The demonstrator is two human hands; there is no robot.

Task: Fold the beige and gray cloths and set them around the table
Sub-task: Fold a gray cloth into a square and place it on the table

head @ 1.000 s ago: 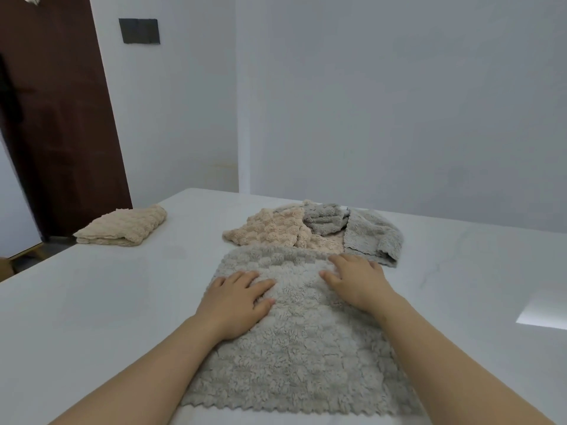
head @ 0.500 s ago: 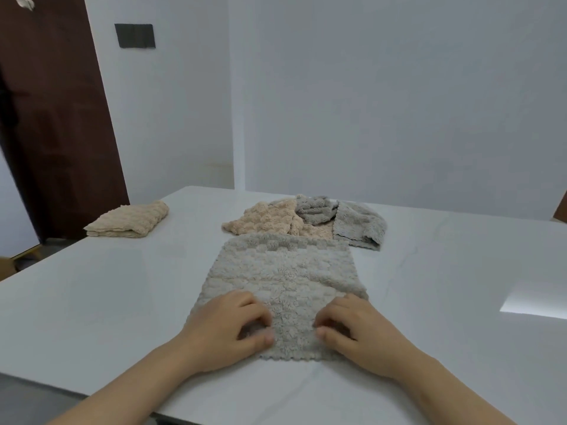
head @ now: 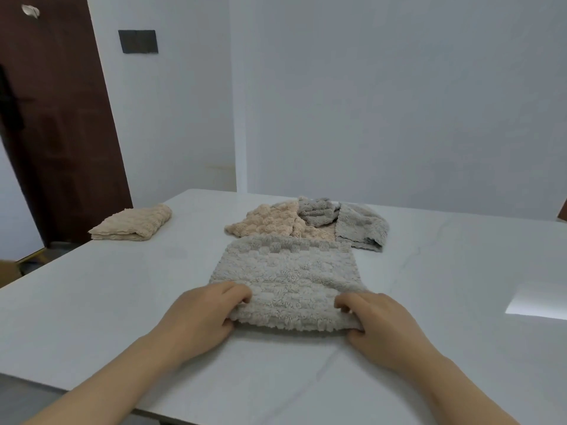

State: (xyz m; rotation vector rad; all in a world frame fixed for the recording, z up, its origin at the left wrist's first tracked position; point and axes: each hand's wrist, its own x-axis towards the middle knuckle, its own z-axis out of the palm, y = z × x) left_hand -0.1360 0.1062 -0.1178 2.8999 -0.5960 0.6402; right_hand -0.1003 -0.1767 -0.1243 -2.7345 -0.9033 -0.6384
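Worktop (head: 92, 302) of white, faintly veined stone carries every cloth in the job. Largest on it is a gray cloth (head: 285, 271), spread flat directly in front of the person. Its far edge meets a loose heap (head: 276, 225) of beige and gray cloths that look not yet folded. Well apart, near the far left corner, sits a folded beige cloth (head: 135, 223), which appears to be one piece already done.

The gray cloth looks thick, fluffy and light, with no stiffness of its own. It would likely sag between two holds, and its pile should grip skin rather than slip. The two near corners seem the right places to take it, so the edge travels straight and lands square on the far side.

That is where the hands are. The left hand (head: 199, 317) pinches the near left corner, fingers curled over the top and thumb under. The right hand (head: 386, 326) does the same at the near right corner. Between them the near edge stands slightly off the stone, seemingly the start of a first fold away from the person.
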